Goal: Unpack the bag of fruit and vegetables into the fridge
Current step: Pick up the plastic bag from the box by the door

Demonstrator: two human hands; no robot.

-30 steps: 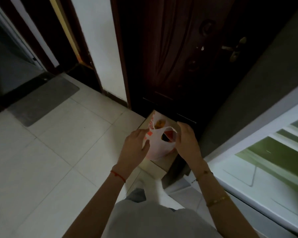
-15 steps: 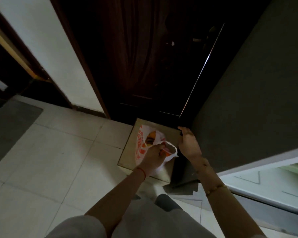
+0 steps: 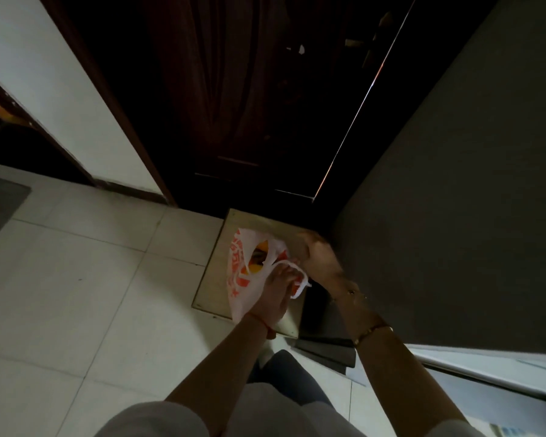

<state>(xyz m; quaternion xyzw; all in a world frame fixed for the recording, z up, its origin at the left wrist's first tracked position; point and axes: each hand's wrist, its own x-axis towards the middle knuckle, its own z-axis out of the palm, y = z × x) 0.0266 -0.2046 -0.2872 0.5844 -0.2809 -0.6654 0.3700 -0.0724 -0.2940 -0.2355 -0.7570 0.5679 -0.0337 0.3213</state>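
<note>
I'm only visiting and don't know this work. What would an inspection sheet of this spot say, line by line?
Surface: pale tiled floor; a low tan box stands by the dark door.
Job's things: white and orange plastic bag lies on the box, mouth open, something orange inside.
Clutter: grey mat at far left; dark flat boards beside the box.
Hands: left hand grips the bag's handle; right hand is blurred at the bag's mouth, grip unclear.
Cables: nothing seen.
Surroundings: grey fridge side at right; white wall at left.
</note>
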